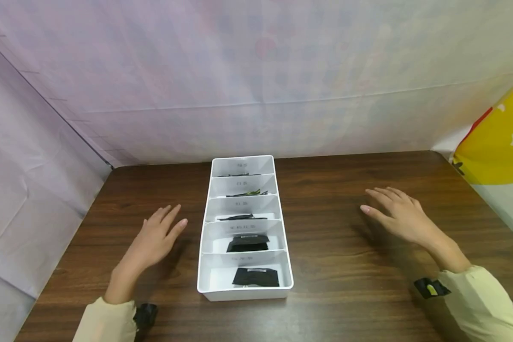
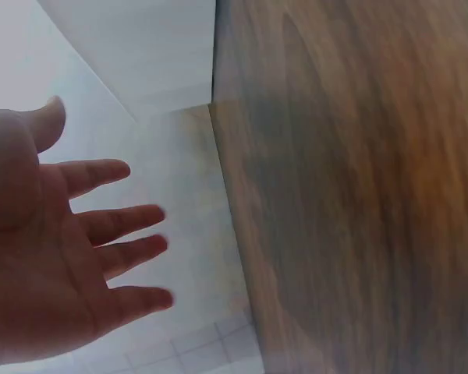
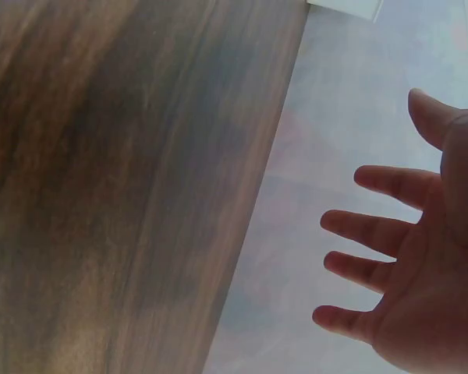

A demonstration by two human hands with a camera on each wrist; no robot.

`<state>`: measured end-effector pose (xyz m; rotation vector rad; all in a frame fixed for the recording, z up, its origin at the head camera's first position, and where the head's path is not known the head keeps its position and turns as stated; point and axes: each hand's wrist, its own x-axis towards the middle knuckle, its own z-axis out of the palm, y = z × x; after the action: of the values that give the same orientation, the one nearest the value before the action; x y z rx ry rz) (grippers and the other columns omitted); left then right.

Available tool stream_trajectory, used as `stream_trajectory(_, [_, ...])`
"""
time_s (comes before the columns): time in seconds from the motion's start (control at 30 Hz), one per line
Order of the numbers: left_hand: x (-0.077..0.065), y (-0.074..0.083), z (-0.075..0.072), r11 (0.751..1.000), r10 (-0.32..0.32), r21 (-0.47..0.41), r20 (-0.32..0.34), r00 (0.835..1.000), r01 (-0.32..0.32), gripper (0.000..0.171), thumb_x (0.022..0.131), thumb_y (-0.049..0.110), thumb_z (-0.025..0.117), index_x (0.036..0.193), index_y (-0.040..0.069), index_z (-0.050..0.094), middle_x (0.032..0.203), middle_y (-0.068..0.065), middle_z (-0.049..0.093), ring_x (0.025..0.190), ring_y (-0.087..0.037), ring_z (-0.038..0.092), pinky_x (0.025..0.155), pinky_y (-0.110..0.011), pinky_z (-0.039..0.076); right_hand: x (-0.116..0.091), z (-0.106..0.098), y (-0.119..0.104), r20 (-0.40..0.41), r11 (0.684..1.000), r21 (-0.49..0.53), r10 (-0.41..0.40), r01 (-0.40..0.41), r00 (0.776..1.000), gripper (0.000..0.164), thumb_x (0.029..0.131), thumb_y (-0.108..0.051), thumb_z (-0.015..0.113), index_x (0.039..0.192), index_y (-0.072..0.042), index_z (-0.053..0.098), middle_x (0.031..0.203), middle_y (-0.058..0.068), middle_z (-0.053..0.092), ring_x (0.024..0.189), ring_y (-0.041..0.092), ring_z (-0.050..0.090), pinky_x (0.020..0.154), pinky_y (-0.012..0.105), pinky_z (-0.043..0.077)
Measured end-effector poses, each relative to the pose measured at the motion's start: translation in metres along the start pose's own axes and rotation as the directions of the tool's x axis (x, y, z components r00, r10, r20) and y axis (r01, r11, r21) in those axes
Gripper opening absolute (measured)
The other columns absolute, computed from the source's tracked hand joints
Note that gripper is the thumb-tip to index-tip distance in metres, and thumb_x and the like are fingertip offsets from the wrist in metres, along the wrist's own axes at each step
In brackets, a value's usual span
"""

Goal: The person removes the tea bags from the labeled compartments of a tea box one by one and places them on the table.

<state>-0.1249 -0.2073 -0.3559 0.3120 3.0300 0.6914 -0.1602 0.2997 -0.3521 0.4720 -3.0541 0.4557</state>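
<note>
A long white box [image 1: 248, 295] with several compartments stands near the middle of the table, labels on its dividers. In the nearest compartment lies a flat black packet [image 1: 255, 277]. Black packets [image 1: 248, 243] fill part of the one behind, and thin dark packets [image 1: 242, 217] lie farther back. A green-and-dark packet [image 1: 248, 194] shows in the second compartment from the far end. To the left of the box hovers my left hand [image 1: 155, 237], fingers spread, holding nothing. My right hand [image 1: 399, 216] is well to the right of the box, fingers extended over the table, also holding nothing.
The brown wooden table [image 1: 325, 304] ends at a pale curtain [image 1: 282, 95] along the back. White sheeting [image 1: 30, 180] hangs at the left. A yellow and red patterned cloth [image 1: 500, 142] hangs at the right edge.
</note>
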Motion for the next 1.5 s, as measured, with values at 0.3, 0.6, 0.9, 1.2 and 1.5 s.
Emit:
stream_trajectory(0.3, [0.005, 0.013, 0.001, 0.957, 0.017, -0.291, 0.025, 1.000, -0.009, 0.039, 0.095, 0.032, 0.048, 0.116, 0.001, 0.057, 0.111, -0.016, 0.060, 0.104, -0.033, 0.054, 0.087, -0.046, 0.041, -0.001, -0.001, -0.004, -0.099, 0.991, 0.107, -0.065, 0.076, 0.993, 0.051, 0.092, -0.032, 0.053, 0.124, 0.009, 0.048, 0.120, 0.030, 0.050, 0.111, 0.048, 0.042, 0.088, 0.061, 0.031])
stream_trajectory(0.6, [0.012, 0.023, 0.005, 0.843, 0.043, -0.537, 0.125, 0.991, 0.031, 0.024, 0.094, 0.018, 0.052, 0.094, -0.005, 0.059, 0.081, -0.010, 0.060, 0.075, -0.020, 0.057, 0.069, -0.037, 0.049, -0.001, 0.002, -0.008, -0.147, 0.987, 0.122, -0.089, 0.108, 0.985, 0.045, 0.091, -0.027, 0.056, 0.118, 0.009, 0.052, 0.114, 0.030, 0.054, 0.104, 0.048, 0.049, 0.084, 0.059, 0.037])
stream_trajectory(0.9, [0.011, 0.025, 0.010, 0.807, 0.027, -0.583, 0.191, 0.981, 0.092, 0.019, 0.092, 0.012, 0.053, 0.086, -0.005, 0.056, 0.069, -0.003, 0.052, 0.065, -0.016, 0.051, 0.059, -0.032, 0.045, -0.001, 0.004, -0.011, -0.169, 0.981, 0.125, -0.123, 0.145, 0.978, 0.037, 0.089, -0.021, 0.059, 0.113, 0.007, 0.057, 0.108, 0.028, 0.058, 0.099, 0.046, 0.053, 0.079, 0.057, 0.041])
stream_trajectory(1.2, [0.011, 0.022, 0.012, 0.763, 0.047, -0.638, 0.215, 0.976, 0.104, 0.017, 0.093, 0.008, 0.051, 0.085, -0.007, 0.053, 0.067, -0.003, 0.050, 0.063, -0.015, 0.050, 0.057, -0.028, 0.045, 0.009, -0.009, -0.035, -0.179, 0.945, 0.164, -0.254, 0.283, 0.951, 0.029, 0.088, -0.014, 0.061, 0.112, 0.002, 0.060, 0.107, 0.020, 0.062, 0.097, 0.037, 0.058, 0.077, 0.051, 0.046])
stream_trajectory(1.5, [0.012, 0.021, 0.013, 0.724, 0.065, -0.679, 0.241, 0.968, 0.121, 0.018, 0.093, 0.008, 0.050, 0.086, -0.009, 0.052, 0.068, -0.004, 0.050, 0.064, -0.016, 0.050, 0.057, -0.028, 0.044, 0.023, -0.024, -0.091, -0.114, 0.861, 0.211, -0.448, 0.462, 0.887, 0.023, 0.085, -0.005, 0.062, 0.108, -0.002, 0.063, 0.105, 0.009, 0.065, 0.097, 0.025, 0.061, 0.080, 0.041, 0.048])
